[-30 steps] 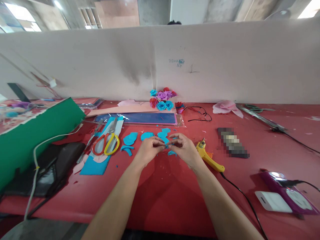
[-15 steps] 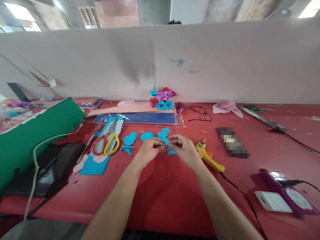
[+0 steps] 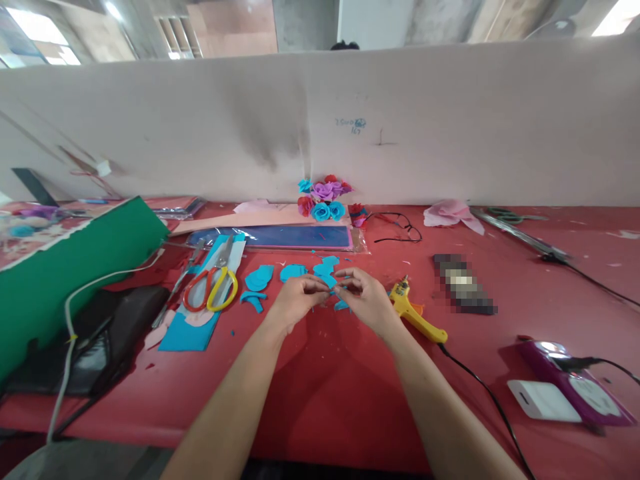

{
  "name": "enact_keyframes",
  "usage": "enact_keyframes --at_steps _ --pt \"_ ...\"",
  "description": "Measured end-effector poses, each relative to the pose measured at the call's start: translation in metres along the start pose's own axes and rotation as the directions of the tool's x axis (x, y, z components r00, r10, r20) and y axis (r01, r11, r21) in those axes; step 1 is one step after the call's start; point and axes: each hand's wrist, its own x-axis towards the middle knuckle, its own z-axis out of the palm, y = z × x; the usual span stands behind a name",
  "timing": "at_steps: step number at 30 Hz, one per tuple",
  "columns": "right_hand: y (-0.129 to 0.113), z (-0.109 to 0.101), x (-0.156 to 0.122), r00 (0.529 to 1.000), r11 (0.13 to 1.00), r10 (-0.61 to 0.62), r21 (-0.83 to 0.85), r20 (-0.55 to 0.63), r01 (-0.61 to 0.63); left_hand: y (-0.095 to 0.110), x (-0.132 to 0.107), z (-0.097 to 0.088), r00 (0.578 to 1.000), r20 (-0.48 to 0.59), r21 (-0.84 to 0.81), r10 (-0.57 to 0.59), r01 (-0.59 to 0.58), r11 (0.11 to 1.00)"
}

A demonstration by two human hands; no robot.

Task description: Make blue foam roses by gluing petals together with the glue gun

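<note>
My left hand [image 3: 301, 298] and my right hand [image 3: 367, 297] meet over the middle of the red table, fingertips pinched together. Between them is a small piece of blue paper [image 3: 332, 283], mostly covered by the fingers. Cut blue paper petals [image 3: 259, 277] lie in small groups on the left, and more blue petals [image 3: 327, 265] lie just beyond the fingertips. A blue scrap [image 3: 342, 305] rests under my right hand. Close by on the right lies a yellow glue gun [image 3: 417, 318], its nozzle pointing away from me.
Scissors [image 3: 212, 287] with red and yellow handles lie on folded blue paper [image 3: 186, 333]. Finished paper roses [image 3: 327, 193] stand by the white partition [image 3: 200, 133]. A phone [image 3: 463, 283], eyeglasses [image 3: 399, 228], a purple device [image 3: 583, 383] and a green board [image 3: 85, 280] are around; a cord trails from the glue gun.
The view has shifted very slightly. Both hands stay pinched at the same place, with the blue paper a little more hidden between the fingertips.
</note>
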Motion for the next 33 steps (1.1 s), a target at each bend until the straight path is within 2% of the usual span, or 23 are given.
enact_keyframes --at_steps 7,13,17,24,33 --pt "-0.004 -0.001 -0.001 1.000 1.000 0.021 -0.015 0.009 -0.021 -0.002 -0.001 0.002 0.999 0.014 0.067 0.052 -0.053 0.996" --pt "-0.010 0.002 -0.002 0.998 0.985 0.058 0.162 0.031 -0.062 0.000 -0.001 0.003 0.997 -0.064 0.062 0.052 -0.049 0.997" --pt "-0.011 0.002 -0.002 0.996 0.963 0.079 0.255 0.052 -0.090 0.000 -0.001 0.004 0.997 -0.070 0.037 0.045 -0.042 0.998" --pt "-0.017 0.000 -0.004 0.986 0.914 0.163 0.369 0.042 -0.167 -0.002 0.000 0.004 0.987 -0.072 0.054 0.140 -0.137 0.989" --pt "-0.021 0.002 -0.004 0.980 0.903 0.197 0.389 0.005 -0.183 0.002 -0.002 0.006 0.989 -0.073 -0.033 0.130 -0.132 0.991"
